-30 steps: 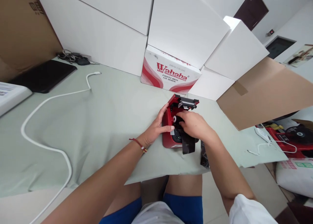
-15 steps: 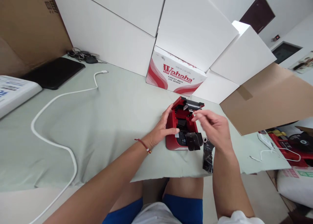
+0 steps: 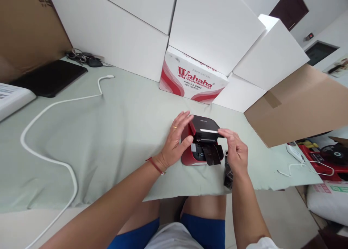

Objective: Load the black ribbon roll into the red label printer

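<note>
A small red and black label printer (image 3: 186, 155) sits near the table's front edge. Its black lid (image 3: 204, 123) is tilted down over the body, with a gap left at the front. My left hand (image 3: 176, 140) lies along the printer's left side, fingers stretched out and apart. At the lid's front right corner, my right hand (image 3: 236, 151) has its fingers pressed together on the edge. A shiny black film strip (image 3: 212, 155) hangs out of the printer's front. Another black strip (image 3: 228, 175) lies on the table below my right hand, partly hidden by it.
Behind the printer stands a red and white Wahaba carton (image 3: 194, 78) against white boxes. A white cable (image 3: 49, 158) runs down the table's left side, near a black tablet-like slab (image 3: 54, 77) and keys (image 3: 87, 58). A brown cardboard box (image 3: 299, 104) stands at right.
The printer's lid has come down from standing open to nearly closed. My right hand has moved onto the lid's edge, and my left hand's fingers have spread beside the printer.
</note>
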Demonstrator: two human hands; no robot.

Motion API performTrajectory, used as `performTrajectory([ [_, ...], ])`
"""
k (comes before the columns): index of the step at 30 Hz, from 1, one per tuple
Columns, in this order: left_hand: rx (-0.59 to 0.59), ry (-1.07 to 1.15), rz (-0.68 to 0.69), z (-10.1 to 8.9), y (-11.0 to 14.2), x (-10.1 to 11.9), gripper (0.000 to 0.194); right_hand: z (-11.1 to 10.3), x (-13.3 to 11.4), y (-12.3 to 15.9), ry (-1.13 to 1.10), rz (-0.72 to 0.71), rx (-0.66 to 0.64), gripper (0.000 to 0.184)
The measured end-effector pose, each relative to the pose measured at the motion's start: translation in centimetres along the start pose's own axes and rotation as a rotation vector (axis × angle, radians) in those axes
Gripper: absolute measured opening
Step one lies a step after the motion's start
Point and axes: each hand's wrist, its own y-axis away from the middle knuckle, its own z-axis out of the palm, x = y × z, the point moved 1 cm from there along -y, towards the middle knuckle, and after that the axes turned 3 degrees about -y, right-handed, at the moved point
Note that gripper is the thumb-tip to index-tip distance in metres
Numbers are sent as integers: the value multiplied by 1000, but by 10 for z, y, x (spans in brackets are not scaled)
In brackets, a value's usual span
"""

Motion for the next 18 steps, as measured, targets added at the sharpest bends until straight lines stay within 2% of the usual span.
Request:
performTrajectory([
  [2, -27, -47, 65, 0, 0, 9, 55, -3, 4, 16, -41, 38, -40, 45],
  [4, -31, -46, 66, 1, 0, 11, 57, -2, 8, 26, -64, 85, -52, 45],
  [7, 30, 9, 11, 6, -1, 9, 63, 2, 13, 34, -41, 140, -36, 45],
  [11, 80, 101, 3, 9, -4, 5, 58, 5, 14, 37, -10, 151, -31, 44],
  [14, 28, 106, 34, 5, -6, 5, 46, 6, 13, 37, -35, 161, -16, 42],
  [16, -44, 80, 59, 2, -6, 5, 32, 6, 12, 37, -48, 180, -5, 41],
  [18, -117, 57, 71, -1, -5, 3, 27, 8, 9, 40, -37, 167, 3, 40],
])
